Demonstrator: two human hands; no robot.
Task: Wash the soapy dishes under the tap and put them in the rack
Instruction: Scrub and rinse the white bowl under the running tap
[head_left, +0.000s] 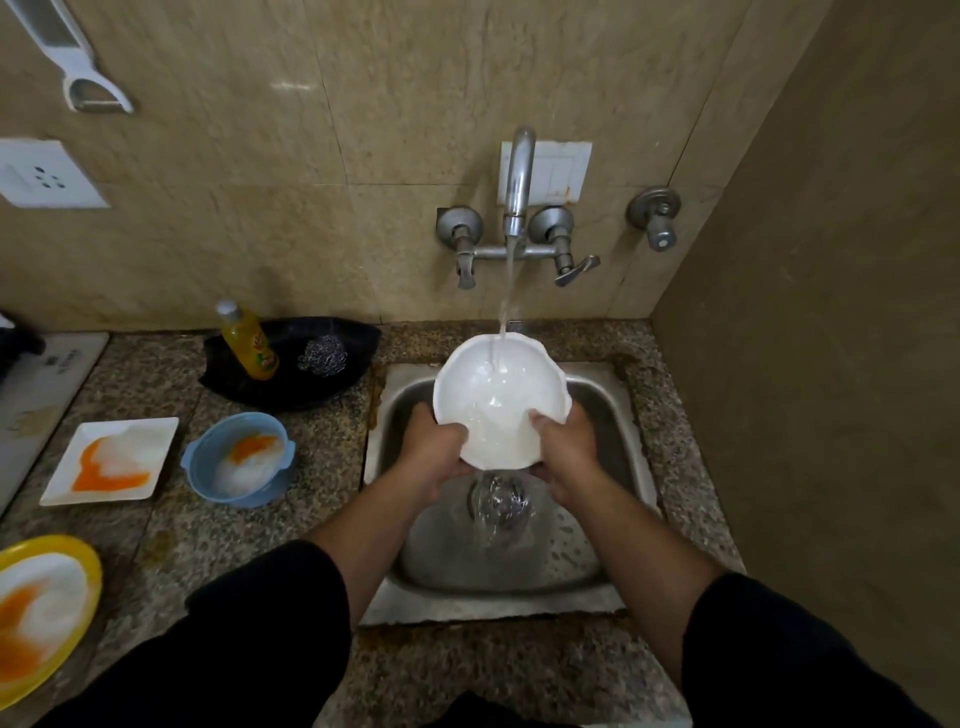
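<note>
A white bowl (498, 395) with a wavy rim is tilted towards me over the steel sink (613, 426). Water runs from the tap (519, 176) into the bowl and spills out of its near edge towards the drain. My left hand (434, 447) grips the bowl's near left rim with the thumb on the inside. My right hand (566, 449) grips the near right rim the same way. On the counter to the left stand soapy dishes with orange smears: a white square plate (111, 462), a blue bowl (239, 457) and a yellow plate (41, 613). No rack is in view.
A black tray (358, 343) behind the blue bowl holds an orange soap bottle (249, 343) and a steel scrubber (322, 356). Tap handles (566, 260) stick out of the tiled wall. A side wall (831, 364) stands close on the right. A white appliance (36, 400) lies at far left.
</note>
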